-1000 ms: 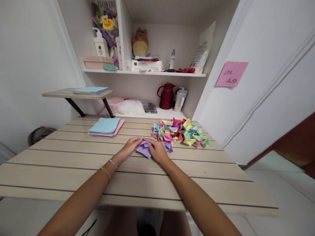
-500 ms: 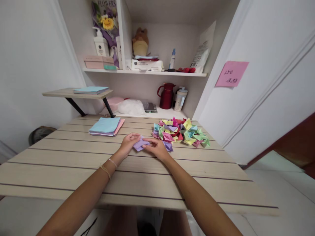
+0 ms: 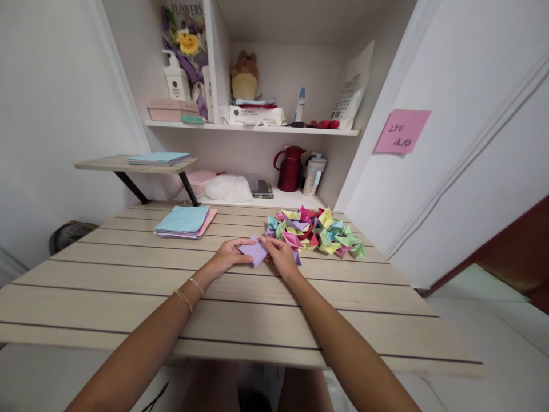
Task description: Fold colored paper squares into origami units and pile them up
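Observation:
A piece of folded purple paper (image 3: 254,252) is held between both hands, just above the slatted table (image 3: 274,309). My left hand (image 3: 229,256) pinches its left edge, thumb on the near side. My right hand (image 3: 279,254) grips the right edge, and part of the paper is hidden behind its fingers. Close beyond the right hand lies a heap of folded paper boats (image 3: 330,234) in pink, yellow, green, blue, red and purple. To the left sits a stack of square paper sheets (image 3: 184,220), blue on top.
A small raised shelf (image 3: 132,163) at the left carries more blue paper (image 3: 158,157). Behind the table, a cabinet ledge holds a dark red jug (image 3: 290,170), a pale bottle (image 3: 314,174) and a white plastic bag (image 3: 229,187). A pink note (image 3: 402,131) sticks to the right wall.
The purple paper has been turned and now shows a flat, diamond-like face. Both hands have shifted slightly right, and the left thumb has moved onto its near edge.

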A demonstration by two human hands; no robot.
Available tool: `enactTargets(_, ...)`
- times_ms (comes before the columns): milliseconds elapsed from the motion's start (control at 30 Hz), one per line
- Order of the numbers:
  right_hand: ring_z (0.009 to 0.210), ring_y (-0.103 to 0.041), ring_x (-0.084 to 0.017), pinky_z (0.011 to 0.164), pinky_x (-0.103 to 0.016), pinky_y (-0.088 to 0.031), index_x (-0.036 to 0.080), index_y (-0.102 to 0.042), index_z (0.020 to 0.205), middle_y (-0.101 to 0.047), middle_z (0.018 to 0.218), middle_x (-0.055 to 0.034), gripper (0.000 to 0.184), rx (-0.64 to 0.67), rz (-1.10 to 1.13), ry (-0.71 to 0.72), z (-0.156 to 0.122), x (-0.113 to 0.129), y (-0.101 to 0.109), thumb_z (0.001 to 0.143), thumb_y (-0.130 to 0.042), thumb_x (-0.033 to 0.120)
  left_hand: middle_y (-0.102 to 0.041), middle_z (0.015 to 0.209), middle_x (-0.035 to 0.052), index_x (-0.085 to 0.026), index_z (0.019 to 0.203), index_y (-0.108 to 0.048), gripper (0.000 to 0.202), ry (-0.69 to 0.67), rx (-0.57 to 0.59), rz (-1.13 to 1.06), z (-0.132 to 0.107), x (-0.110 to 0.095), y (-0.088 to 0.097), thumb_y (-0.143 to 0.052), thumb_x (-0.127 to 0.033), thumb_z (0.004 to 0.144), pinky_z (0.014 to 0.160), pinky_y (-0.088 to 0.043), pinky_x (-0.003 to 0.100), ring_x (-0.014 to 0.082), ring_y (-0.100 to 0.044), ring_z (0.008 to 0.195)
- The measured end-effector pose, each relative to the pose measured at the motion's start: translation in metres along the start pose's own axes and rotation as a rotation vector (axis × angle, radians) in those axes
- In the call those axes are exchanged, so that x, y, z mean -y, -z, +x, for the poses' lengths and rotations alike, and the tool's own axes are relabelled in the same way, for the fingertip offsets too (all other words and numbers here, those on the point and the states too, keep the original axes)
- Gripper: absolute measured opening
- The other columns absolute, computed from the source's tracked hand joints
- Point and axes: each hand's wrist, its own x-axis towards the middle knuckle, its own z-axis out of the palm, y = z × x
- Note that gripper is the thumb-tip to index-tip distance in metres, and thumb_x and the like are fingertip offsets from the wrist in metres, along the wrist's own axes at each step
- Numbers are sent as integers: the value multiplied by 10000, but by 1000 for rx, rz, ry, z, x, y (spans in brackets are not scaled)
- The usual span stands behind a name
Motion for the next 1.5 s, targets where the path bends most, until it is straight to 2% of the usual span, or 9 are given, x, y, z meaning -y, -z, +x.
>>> enactTargets(133,557,-530,-129,447,-227,-400,155,-705,901,-665,765,-40,449,4,-13,13,0,-1,0,674,-603,529,-675,982,102,-120,1007,-650,545,9,9,9,-1,-2,-1,-802,-133,484,840,-446,316,176,-628,860)
enactTargets(300,564,-534,-132,475,-230,-417,156,-702,863,-664,757,-42,421,20,-80,41,-2,2,0,675,-611,522,-680,957,115,-103,928,-678,407,9,-69,34,-1,-2,0,-783,-230,556,801,-456,304,179,-632,817)
enactTargets(500,507,-483,-92,489,-223,-413,168,-682,947,-655,748,-40,439,134,-192,97,-5,2,-3,638,-675,479,-675,703,39,-109,757,-651,305,-51,-241,44,6,3,7,-740,-357,605,632,-470,237,128,-607,623)
enactTargets(600,510,-494,-99,490,-223,-416,162,-672,950,-639,678,-22,458,130,-227,116,-4,-3,-4,602,-708,458,-664,664,26,-115,825,-615,348,-80,-298,69,7,2,8,-748,-339,595,567,-458,219,115,-592,560)
enactTargets(733,483,-526,-105,474,-228,-441,144,-641,870,-606,616,-9,388,71,-99,72,0,-11,-5,647,-656,461,-682,741,54,-142,982,-542,490,-69,-264,46,4,0,3,-759,-314,578,618,-494,281,171,-641,655)
enactTargets(967,457,-554,-104,417,-199,-431,205,-486,983,-602,617,27,396,-67,85,47,1,-6,-3,680,-626,418,-684,762,68,-119,812,-648,297,-56,-253,91,4,0,1,-741,-278,578,614,-467,241,145,-615,662)
enactTargets(1133,656,-616,-154,478,-207,-446,186,-533,1027,-646,713,-16,485,39,76,-16,-1,-2,-4,629,-687,416,-690,898,97,-114,938,-664,380,-96,-236,-6,5,0,5,-748,-250,593,718,-467,263,161,-620,762)
enactTargets(1267,726,-608,-157,518,-207,-453,152,-643,863,-659,766,-43,371,123,56,-81,-1,-3,-3,616,-693,424,-673,979,98,-129,1021,-640,425,-109,-227,-70,5,-1,8,-734,-232,620,764,-476,283,161,-622,805)
enactTargets(1500,662,-585,-132,500,-207,-455,169,-652,735,-635,695,-16,331,58,111,-81,0,0,-2,599,-687,469,-651,1035,104,-150,1124,-594,521,-56,-125,-66,2,-3,2,-739,-208,627,811,-471,287,156,-622,842)
